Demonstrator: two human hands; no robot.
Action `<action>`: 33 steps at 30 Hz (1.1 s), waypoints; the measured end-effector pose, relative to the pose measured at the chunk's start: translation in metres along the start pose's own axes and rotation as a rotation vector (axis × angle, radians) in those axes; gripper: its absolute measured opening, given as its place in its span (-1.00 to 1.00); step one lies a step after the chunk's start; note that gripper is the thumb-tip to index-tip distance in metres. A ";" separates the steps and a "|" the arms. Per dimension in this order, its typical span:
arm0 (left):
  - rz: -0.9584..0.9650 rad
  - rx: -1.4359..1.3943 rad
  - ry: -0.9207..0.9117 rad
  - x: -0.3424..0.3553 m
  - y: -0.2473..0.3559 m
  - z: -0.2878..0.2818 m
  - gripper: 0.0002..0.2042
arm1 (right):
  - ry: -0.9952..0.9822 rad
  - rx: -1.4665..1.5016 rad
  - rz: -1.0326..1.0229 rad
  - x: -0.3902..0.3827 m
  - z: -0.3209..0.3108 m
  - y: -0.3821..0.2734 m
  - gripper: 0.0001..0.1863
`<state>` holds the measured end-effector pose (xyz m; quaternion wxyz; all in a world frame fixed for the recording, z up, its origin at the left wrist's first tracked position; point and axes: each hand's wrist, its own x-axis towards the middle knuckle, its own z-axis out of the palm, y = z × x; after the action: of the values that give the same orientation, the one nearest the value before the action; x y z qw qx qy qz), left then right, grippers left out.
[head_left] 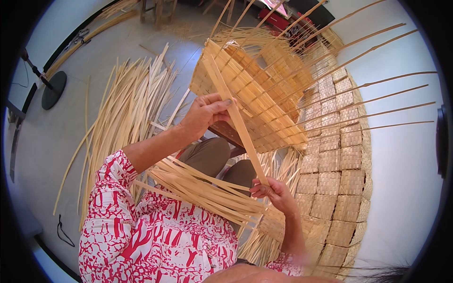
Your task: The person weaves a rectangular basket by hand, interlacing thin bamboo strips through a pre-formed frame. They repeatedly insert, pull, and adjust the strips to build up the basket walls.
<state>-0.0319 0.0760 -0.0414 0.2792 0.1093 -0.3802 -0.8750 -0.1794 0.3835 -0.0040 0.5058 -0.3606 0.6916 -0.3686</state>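
Observation:
A long flat bamboo strip (pixel 244 134) slants between my two hands. My left hand (pixel 206 114) pinches it near its middle, thumb on top. Its lower end sits in the closed fingers of my right hand (pixel 275 191). Just beyond, a partly woven bamboo basket (pixel 278 123) rests tilted on a dark wooden support, its long thin stakes (pixel 365 86) fanning out to the right. The strip's upper part passes in front of the basket's left side. Across my lap lies a bundle of loose bamboo strips (pixel 203 186), below both hands.
A large heap of bamboo strips (pixel 125 111) covers the floor at left. Stacked woven baskets (pixel 330 158) line the white wall at right. At far left stands a round black base (pixel 54 89) with a pole. More strips and wooden legs (pixel 160 12) are at the back.

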 end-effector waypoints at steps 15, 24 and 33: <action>0.554 0.961 -0.066 0.117 0.173 -0.007 -0.34 | 1.238 0.580 -0.593 -0.037 -0.075 0.045 -0.64; 0.568 1.401 -0.324 0.110 0.186 0.048 -0.30 | 0.894 0.748 -0.607 0.057 -0.117 0.026 -0.68; 0.493 1.378 -0.601 0.091 0.206 0.064 -0.74 | 0.780 0.885 -0.582 0.089 -0.097 0.008 -0.72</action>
<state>-0.0484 -0.0515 0.1540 0.2198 -0.0707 -0.9089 -0.3474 -0.2947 0.3234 -0.0285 0.1982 -0.1308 0.4816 -0.8436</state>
